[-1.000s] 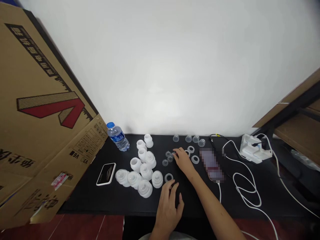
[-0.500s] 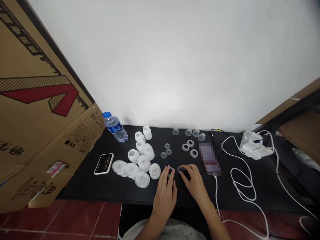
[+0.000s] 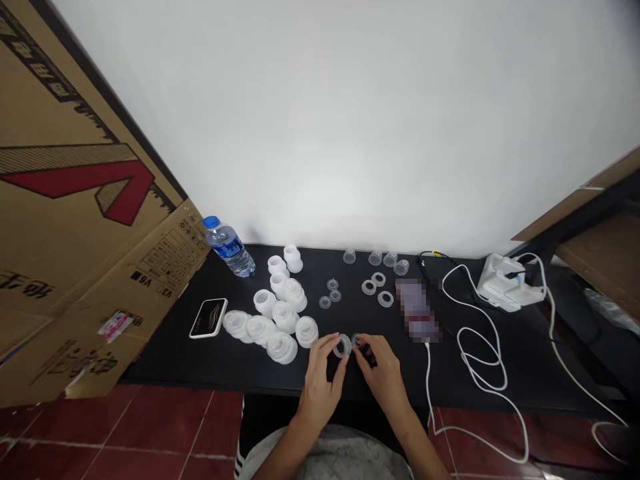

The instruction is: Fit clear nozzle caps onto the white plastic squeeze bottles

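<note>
Holding a clear ring (image 3: 343, 346) between thumb and fingers, the left hand (image 3: 320, 380) is close beside the right hand (image 3: 383, 373), whose fingertips (image 3: 364, 345) pinch a small clear piece (image 3: 356, 340), too small to make out in detail. Both hands are over the front of the black bench (image 3: 150, 363). Just left of them, frosted white plastic flanged parts (image 3: 283, 320) stand and lie in a cluster, with a black wireless charging pad (image 3: 209, 318) beyond. Farther up sit three small clear discs (image 3: 330, 293), three clear rings (image 3: 377, 287) and four clear cups (image 3: 375, 258). To the right are a pixelated phone (image 3: 416, 310), a looped white cable (image 3: 467, 353) and a white power adapter (image 3: 507, 283). At the back left stands a water bottle (image 3: 227, 250), against a cardboard sheet (image 3: 85, 200).
</note>
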`<state>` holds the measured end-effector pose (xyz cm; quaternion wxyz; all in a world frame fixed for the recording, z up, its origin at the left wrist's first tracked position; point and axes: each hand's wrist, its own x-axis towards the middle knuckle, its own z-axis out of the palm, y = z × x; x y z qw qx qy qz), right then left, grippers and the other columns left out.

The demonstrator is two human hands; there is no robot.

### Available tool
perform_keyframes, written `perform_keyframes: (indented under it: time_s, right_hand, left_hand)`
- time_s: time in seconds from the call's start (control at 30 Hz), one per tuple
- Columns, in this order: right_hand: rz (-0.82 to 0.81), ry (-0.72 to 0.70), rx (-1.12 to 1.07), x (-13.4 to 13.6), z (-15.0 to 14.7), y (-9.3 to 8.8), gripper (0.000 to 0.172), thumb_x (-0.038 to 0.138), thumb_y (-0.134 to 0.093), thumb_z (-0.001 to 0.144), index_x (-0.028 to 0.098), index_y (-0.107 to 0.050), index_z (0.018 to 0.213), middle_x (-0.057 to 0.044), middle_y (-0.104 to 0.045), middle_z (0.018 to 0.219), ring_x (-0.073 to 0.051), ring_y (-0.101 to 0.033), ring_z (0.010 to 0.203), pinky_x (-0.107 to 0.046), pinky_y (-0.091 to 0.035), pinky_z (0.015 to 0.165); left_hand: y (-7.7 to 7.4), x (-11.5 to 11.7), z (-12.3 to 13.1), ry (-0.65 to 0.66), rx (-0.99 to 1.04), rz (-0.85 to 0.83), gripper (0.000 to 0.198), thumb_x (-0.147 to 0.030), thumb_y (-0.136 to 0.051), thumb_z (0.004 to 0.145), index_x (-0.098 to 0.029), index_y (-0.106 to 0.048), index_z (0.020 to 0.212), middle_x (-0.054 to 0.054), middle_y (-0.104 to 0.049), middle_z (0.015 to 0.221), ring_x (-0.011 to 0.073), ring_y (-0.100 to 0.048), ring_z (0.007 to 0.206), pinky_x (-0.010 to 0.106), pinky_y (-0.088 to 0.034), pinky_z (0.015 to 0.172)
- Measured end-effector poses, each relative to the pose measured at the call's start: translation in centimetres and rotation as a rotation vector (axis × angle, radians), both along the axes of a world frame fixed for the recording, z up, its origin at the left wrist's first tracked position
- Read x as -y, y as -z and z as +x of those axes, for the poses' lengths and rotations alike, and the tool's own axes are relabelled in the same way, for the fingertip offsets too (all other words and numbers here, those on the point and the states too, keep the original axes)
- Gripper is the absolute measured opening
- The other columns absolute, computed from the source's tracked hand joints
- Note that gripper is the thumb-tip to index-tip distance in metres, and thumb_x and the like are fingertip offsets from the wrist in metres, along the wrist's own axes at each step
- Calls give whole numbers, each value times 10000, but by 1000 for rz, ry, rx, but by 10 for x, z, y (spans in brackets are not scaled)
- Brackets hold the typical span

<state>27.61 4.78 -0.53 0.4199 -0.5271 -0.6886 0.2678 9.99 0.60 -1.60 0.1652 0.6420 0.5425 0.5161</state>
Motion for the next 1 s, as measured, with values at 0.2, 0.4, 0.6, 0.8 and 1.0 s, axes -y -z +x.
perform_keyframes:
  time_s: [0.2,0.4,0.6,0.8,1.0]
  right_hand:
    - [-169,-136,-319,12,-17,-1,314,405,-709,1030,261,-714,1309,-88,-820,1077,-237,-769,854,-344,-650,760]
    - [-265,-279,-500,21,-17,-1,484,479,-667,1074,310,-578,1519,-125,-799,1265,-279,-794,1089,-443,-651,993]
    - [-294,-347,-502,21,-11,-4,465,518,-699,1063,320,-635,1480,-114,-796,1265,-297,-779,1168,-442,-625,1038]
    - [-324,-365,-551,24,-10,-1,829,541,-742,1043,330,-353,1743,-100,-774,1295,-274,-755,1170,-414,-605,1010]
    - [-397,-434,-694,19,-7,-2,592,466,-825,1000,326,-648,1547,-98,-810,1238,-280,-768,1173,-410,-579,1061]
  left_hand:
    - [0,-2,-3,49,126,-68,350,-246,-635,1097,-271,-622,1446,128,-729,1361,276,-731,1284,464,-655,1082]
    - [1,-3,-4,57,169,-90,340,-310,-656,1097,-270,-660,1435,115,-760,1336,270,-769,1220,449,-667,1053]
    - [-2,-3,-6,88,192,-85,377,-352,-744,1052,-256,-706,1414,100,-801,1202,255,-802,1089,402,-683,977]
    - [-3,-5,-9,134,237,-119,344,-320,-785,1026,-266,-755,1365,82,-791,1120,239,-789,1037,373,-680,950]
    - [3,-1,-6,185,290,-139,385,-296,-825,988,-273,-755,1365,69,-773,1093,212,-788,957,332,-691,882]
